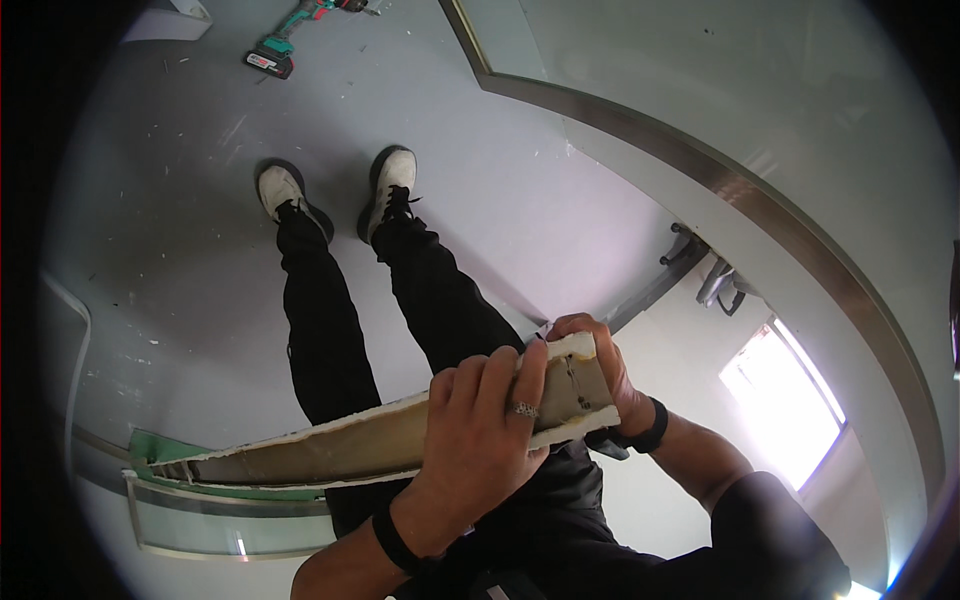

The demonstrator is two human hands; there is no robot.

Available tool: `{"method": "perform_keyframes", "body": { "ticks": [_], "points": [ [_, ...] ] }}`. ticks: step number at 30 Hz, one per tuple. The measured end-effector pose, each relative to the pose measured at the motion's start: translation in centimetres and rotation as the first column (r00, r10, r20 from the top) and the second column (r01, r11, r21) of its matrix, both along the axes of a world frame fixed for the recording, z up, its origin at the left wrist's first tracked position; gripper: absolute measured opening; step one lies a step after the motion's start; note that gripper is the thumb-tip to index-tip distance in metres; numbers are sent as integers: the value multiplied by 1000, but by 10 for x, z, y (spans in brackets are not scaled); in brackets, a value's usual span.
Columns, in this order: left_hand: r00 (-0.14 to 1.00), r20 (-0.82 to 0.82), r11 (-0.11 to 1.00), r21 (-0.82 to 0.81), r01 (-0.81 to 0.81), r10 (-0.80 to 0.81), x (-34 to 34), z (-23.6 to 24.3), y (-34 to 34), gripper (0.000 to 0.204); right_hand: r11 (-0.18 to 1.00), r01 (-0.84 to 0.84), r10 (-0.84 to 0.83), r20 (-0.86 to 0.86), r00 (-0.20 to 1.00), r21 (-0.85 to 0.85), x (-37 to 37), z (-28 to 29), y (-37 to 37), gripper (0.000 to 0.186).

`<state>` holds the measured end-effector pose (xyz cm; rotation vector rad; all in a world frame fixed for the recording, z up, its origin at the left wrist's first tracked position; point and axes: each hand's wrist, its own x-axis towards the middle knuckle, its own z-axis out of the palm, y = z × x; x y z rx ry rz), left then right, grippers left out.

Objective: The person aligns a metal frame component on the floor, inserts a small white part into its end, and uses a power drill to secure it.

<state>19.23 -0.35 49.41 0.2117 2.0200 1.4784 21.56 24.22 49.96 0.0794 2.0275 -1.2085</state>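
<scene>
A long, narrow U-shaped channel piece (pixel 320 452) lies across in front of my body, with rough white edges and a brownish inner face. My left hand (pixel 483 418), with a ring on one finger, is closed over the channel near its right end. At that end my right hand (pixel 612 375) grips the channel's outer side, its fingers partly hidden behind the piece. Dark marks show inside the channel beside my right hand. The channel's left end lies over a green strip (pixel 150 446); whether they are joined I cannot tell.
A green-and-black cordless drill (pixel 278 50) lies on the grey floor (pixel 190 200) at the far left. A large pale panel with a metal edge (pixel 720 180) curves along the right. A glass-like panel (pixel 235 522) stands at lower left. A bright window (pixel 780 400) is at right.
</scene>
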Motion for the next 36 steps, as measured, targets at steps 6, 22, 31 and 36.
{"method": "perform_keyframes", "body": {
  "ticks": [6, 22, 31, 36],
  "points": [
    [999, -19, 999, -12, 33, -33, -2, -3, 0, 115, 1000, 1, -1, 7, 1000, 5, 0, -4, 1, 97],
    [997, -34, 994, -91, 68, -72, 4, 3, 3, 111, 1000, -28, 28, 3, 1000, 1, -8, -1, -6, 94],
    [980, -175, 964, -261, 47, -95, 10, 0, 12, 69, 997, -30, 34, -52, 998, 77, -1, 0, -10, 98],
    [977, -190, 959, -279, 41, -97, 7, 0, 14, 70, 995, 62, -59, -36, 998, 81, 2, 1, -12, 100]
  ]
}}
